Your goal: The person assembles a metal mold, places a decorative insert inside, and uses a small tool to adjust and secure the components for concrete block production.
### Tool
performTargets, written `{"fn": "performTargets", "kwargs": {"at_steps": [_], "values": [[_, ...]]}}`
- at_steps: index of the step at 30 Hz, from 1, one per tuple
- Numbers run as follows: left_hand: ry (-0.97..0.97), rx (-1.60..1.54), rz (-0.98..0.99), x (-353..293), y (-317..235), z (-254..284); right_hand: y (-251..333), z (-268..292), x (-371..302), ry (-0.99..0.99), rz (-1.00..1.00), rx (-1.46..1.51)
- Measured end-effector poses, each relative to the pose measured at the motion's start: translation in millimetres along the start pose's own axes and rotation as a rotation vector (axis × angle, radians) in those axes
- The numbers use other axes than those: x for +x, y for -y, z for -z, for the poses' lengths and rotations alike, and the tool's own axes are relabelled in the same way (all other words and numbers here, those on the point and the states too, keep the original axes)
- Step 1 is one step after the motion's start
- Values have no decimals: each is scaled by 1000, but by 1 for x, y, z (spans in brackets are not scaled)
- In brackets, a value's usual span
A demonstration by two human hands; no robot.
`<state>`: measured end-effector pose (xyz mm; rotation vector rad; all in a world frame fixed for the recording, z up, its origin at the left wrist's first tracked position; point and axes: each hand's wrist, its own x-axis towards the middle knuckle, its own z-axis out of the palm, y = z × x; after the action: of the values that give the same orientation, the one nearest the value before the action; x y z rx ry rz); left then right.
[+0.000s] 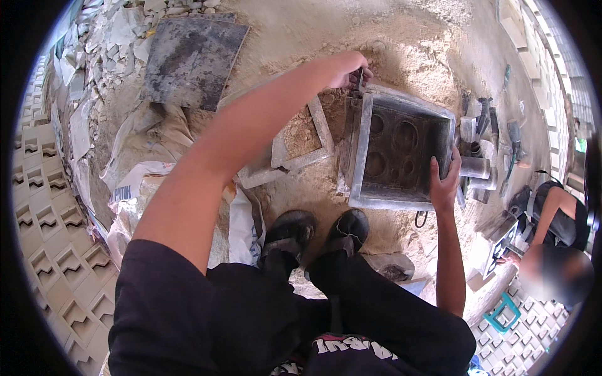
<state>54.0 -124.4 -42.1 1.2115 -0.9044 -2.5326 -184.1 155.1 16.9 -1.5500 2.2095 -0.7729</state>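
Looks like a rectangular, dark-grey metal box (401,156) with a paler, worn rim; sits on or just above sandy ground (433,62), slightly skewed, opening upward, showing round holes or recesses of different sizes inside.

Beside pale rubble (119,37) lies 1 dark stained board (193,62). Notched cream blocks (47,216) line the left side. A turquoise frame-like object (514,305) sits at lower right.
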Motion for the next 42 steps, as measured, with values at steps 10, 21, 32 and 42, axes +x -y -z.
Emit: {"fn": "performTargets", "kwargs": {"at_steps": [10, 21, 32, 42], "values": [[-325, 840, -322, -3, 1, 20, 5, 1, 2, 29, -49, -66], [-258, 632, -177, 5, -8, 13, 0, -2, 0, -19, -4, -93], [-466, 779, -315, 37, 18, -4, 2, -2, 0, -11, -26, -86], [-401, -234, -71, 40, 14, -1, 8, 0, 1, 3, -37, -47]]}}
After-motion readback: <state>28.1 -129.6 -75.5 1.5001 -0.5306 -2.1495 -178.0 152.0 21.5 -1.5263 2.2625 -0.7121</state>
